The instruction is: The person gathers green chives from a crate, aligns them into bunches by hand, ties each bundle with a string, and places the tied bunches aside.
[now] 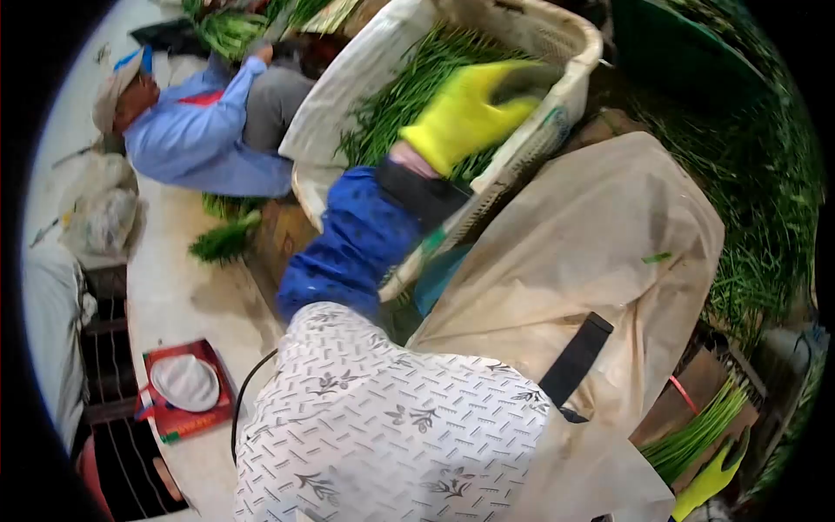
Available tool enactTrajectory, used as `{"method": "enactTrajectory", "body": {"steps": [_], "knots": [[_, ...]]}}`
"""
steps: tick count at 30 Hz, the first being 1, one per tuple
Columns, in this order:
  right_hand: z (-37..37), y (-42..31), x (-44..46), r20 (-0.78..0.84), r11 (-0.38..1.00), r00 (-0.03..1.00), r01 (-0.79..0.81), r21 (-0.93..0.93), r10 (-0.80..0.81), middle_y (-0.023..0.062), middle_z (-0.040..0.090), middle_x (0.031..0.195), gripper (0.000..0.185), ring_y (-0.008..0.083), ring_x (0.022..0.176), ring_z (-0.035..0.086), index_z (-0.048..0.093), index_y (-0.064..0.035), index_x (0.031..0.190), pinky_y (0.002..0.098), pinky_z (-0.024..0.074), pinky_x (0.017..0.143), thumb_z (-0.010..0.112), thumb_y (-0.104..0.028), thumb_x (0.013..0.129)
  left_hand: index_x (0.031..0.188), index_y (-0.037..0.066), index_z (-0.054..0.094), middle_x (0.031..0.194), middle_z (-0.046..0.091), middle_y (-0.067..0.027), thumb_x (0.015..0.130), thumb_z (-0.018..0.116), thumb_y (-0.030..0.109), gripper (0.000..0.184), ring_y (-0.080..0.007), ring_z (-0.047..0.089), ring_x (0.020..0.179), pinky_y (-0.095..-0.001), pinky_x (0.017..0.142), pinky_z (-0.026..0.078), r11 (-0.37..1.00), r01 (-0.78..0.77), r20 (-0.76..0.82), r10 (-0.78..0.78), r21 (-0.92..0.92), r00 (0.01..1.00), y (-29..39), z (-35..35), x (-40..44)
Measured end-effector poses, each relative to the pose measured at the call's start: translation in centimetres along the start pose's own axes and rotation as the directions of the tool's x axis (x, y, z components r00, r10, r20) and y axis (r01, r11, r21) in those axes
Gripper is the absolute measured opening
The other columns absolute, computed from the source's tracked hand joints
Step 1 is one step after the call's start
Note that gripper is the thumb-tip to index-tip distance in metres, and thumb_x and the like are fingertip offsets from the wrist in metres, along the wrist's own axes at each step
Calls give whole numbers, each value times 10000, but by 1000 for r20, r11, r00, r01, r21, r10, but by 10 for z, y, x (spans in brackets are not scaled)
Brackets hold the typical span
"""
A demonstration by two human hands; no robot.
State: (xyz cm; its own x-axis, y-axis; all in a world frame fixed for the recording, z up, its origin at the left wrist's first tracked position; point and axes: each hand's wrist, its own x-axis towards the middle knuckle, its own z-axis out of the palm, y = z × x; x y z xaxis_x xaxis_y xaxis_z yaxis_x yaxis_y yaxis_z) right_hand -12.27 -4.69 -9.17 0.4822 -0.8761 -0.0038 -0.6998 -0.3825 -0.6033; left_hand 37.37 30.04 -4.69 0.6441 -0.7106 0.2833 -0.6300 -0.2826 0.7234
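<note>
My left hand, in a yellow glove below a blue sleeve, is over a white plastic basket. Its thumb and fingers are spread, somewhat blurred, with nothing visible between them. Loose thin green stalks, like chives, lie in the basket under the hand. At the lower right edge, my right hand shows only in part, also in a yellow glove, its visible fingers apart. Beside it, a bunch of long green stalks lies on a brown board. A pale apron covers my leg.
A person in a blue shirt sits at the upper left near more greens. A small green bunch lies on the pale floor. A red box carries a white round object. Heaped greens fill the right side.
</note>
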Motion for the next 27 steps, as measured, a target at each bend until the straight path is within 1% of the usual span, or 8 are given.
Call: {"method": "enactTrajectory", "body": {"steps": [5, 8, 9, 10, 11, 15, 22, 27], "knots": [[61, -119, 47, 170, 987, 979, 95, 126, -116, 106, 545, 1307, 351, 190, 1156, 522, 521, 20, 1291, 295, 425, 970, 490, -18, 944, 1186, 1, 605, 1073, 654, -40, 899, 619, 103, 304, -92, 578, 974, -234, 867, 456, 886, 456, -260, -460, -79, 849, -123, -92, -78], [94, -172, 65, 292, 959, 913, 275, 71, -284, 93, 547, 1293, 366, 182, 1142, 529, 497, 18, 1309, 302, 433, 989, 500, -14, 944, 1251, 15, 560, 1144, 634, -74, 863, 685, 239, 465, -145, 585, 1026, -276, 921, 448, 854, 499, -234, -521, -148, 821, -166, -97, -84], [106, -184, 69, 307, 981, 942, 84, 175, -136, 100, 550, 1288, 373, 186, 1131, 540, 491, 26, 1306, 303, 431, 980, 504, 9, 934, 1274, 20, 537, 1179, 618, -93, 850, 698, 261, 514, -171, 578, 1060, -294, 940, 443, 856, 511, -258, -513, -77, 819, -184, -88, -80], [116, -200, 75, 321, 943, 889, 285, 173, -328, 107, 552, 1287, 382, 191, 1130, 544, 488, 29, 1304, 302, 426, 982, 511, 25, 923, 1298, 25, 514, 1215, 601, -112, 836, 712, 283, 565, -196, 571, 1094, -313, 959, 437, 861, 508, -283, -489, -6, 825, -201, -76, -68], [126, -217, 79, 333, 867, 801, 469, 169, -498, 114, 554, 1286, 392, 195, 1128, 548, 484, 33, 1301, 301, 421, 983, 518, 41, 911, 1322, 30, 491, 1250, 585, -131, 822, 725, 304, 616, -221, 564, 1128, -331, 978, 432, 864, 500, -305, -459, 68, 835, -217, -64, -49], [160, -279, 81, 430, 816, 707, 561, 143, -561, 183, 577, 1185, 374, 287, 1074, 568, 549, 51, 1204, 359, 443, 923, 595, 28, 834, 1443, 36, 287, 1447, 359, -224, 636, 709, 682, 1117, -411, 320, 1340, -463, 1110, 264, 524, 548, -171, -603, 652, 780, -253, 2, 19], [167, -284, 90, 502, 777, 715, 617, -126, -487, 209, 550, 1214, 419, 387, 1064, 560, 573, 26, 1180, 433, 436, 931, 656, 15, 769, 1475, 51, 235, 1496, 256, -239, 609, 758, 612, 1157, -467, 189, 1377, -567, 1125, 98, 379, 506, -115, -703, 775, 702, -309, 57, 62], [189, -295, 107, 504, 835, 739, 547, -60, -448, 196, 596, 1107, 393, 354, 991, 584, 586, 31, 1161, 388, 467, 857, 626, 36, 771, 1475, 81, 254, 1437, 330, -263, 614, 764, 596, 1125, -485, 299, 1304, -602, 1040, 262, 421, 448, -15, -715, 789, 699, -287, 66, 60]]}}
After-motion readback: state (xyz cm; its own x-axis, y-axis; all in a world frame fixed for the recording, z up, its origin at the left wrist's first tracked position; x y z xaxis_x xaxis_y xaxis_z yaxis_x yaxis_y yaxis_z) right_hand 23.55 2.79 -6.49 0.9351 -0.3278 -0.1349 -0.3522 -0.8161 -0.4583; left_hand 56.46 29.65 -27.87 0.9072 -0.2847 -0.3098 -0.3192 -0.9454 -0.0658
